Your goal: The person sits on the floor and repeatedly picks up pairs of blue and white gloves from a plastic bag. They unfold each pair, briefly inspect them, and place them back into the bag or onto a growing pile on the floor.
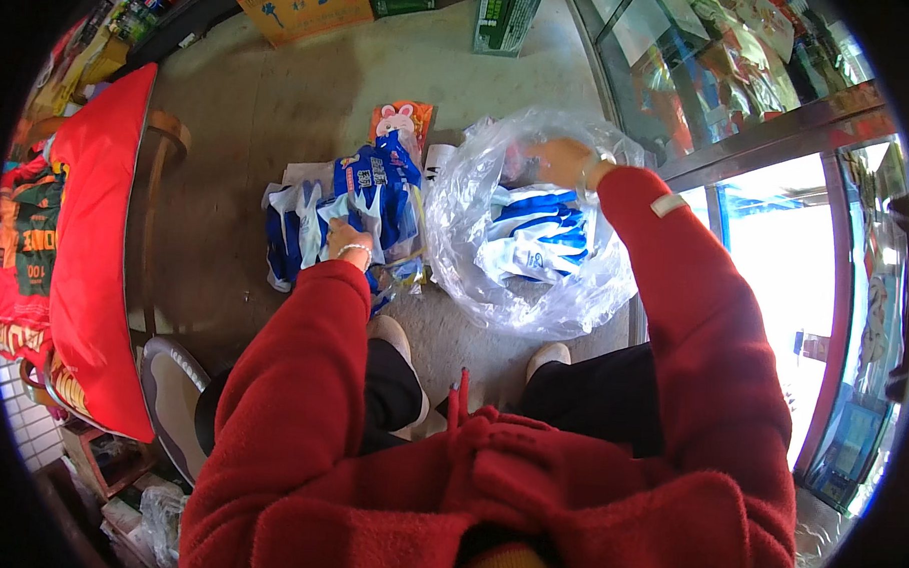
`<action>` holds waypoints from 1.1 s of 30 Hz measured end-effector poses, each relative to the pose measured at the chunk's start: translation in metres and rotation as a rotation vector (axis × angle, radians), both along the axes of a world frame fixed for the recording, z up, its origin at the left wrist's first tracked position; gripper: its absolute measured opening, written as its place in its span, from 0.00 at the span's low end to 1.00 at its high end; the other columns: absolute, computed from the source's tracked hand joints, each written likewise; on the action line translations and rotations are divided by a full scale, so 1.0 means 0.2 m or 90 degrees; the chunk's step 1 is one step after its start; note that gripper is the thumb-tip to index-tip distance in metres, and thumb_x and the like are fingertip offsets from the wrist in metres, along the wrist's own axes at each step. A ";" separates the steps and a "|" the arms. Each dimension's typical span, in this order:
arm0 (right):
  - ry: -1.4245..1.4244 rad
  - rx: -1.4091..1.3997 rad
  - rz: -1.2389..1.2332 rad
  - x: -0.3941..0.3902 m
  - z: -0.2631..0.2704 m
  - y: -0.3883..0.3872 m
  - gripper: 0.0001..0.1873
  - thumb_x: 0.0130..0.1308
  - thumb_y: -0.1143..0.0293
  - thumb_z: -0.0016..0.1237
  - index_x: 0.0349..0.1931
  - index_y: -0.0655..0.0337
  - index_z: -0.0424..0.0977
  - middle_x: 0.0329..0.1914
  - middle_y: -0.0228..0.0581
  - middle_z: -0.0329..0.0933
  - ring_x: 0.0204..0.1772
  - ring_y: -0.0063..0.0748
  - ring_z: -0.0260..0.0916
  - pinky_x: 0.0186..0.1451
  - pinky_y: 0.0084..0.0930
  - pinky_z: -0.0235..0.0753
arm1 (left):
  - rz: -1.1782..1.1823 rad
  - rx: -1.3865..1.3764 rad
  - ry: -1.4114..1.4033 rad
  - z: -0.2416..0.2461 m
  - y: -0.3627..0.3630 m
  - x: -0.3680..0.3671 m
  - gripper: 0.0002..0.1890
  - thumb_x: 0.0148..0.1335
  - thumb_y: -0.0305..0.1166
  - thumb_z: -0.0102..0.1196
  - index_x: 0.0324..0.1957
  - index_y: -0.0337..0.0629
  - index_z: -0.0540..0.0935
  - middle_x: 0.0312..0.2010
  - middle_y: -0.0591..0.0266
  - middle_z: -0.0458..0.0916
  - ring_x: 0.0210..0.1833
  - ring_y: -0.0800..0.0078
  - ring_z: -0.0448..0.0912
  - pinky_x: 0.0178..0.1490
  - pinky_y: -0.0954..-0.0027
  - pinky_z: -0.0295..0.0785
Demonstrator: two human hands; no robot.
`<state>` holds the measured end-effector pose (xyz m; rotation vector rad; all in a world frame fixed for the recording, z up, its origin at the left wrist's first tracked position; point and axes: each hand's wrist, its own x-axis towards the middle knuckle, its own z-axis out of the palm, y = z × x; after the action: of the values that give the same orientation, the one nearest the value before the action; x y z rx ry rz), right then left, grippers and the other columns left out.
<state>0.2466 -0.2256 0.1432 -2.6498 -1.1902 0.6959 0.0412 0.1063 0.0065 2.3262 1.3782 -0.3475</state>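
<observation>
My left hand (pixel 348 244) rests on a pile of blue and white work gloves (pixel 295 226) on the floor; its fingers are partly hidden, so a grip cannot be made out. My right hand (pixel 564 162) is at the upper part of a large clear plastic bag (pixel 462 284), blurred, with its fingertips hard to see. Inside the bag's round opening lie more blue and white gloves (pixel 539 234). Blue printed packaging (pixel 372 172) lies over the top of the left pile. Just beyond it is an orange packet with a rabbit picture (pixel 400 118).
Cardboard boxes (pixel 303 8) stand at the far edge of the floor, beside a green box (pixel 501 19). A glass display case (pixel 679 81) runs along the right. At left are a red padded cover (pixel 99 256) and a round-backed seat (pixel 171 402). My shoes are close to both piles.
</observation>
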 end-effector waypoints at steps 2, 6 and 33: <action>0.030 0.055 0.017 -0.11 0.07 -0.07 0.19 0.60 0.65 0.48 0.53 0.56 0.74 0.47 0.54 0.77 0.51 0.55 0.73 0.57 0.39 0.71 | -0.036 -0.031 -0.002 0.06 0.05 0.02 0.24 0.56 0.27 0.48 0.56 0.31 0.65 0.51 0.35 0.75 0.53 0.43 0.76 0.56 0.54 0.72; 0.069 0.105 0.056 -0.38 0.27 -0.09 0.19 0.59 0.66 0.47 0.51 0.57 0.74 0.44 0.54 0.78 0.47 0.52 0.75 0.53 0.40 0.72 | -0.164 0.046 0.012 0.14 0.28 0.09 0.18 0.54 0.31 0.49 0.43 0.29 0.81 0.48 0.35 0.77 0.54 0.46 0.75 0.57 0.56 0.71; 0.303 0.770 -0.534 -0.67 0.43 -0.13 0.11 0.59 0.68 0.57 0.30 0.66 0.73 0.26 0.30 0.72 0.27 0.21 0.66 0.30 0.23 0.67 | -0.317 -0.895 -0.445 0.82 -0.85 0.01 0.21 0.46 0.12 0.47 0.43 0.39 0.80 0.35 0.68 0.81 0.35 0.76 0.78 0.44 0.74 0.72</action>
<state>0.1129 -0.2509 0.2294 -1.5329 -0.1321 0.2437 0.0427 -0.0636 0.1714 1.2631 0.0186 -0.3883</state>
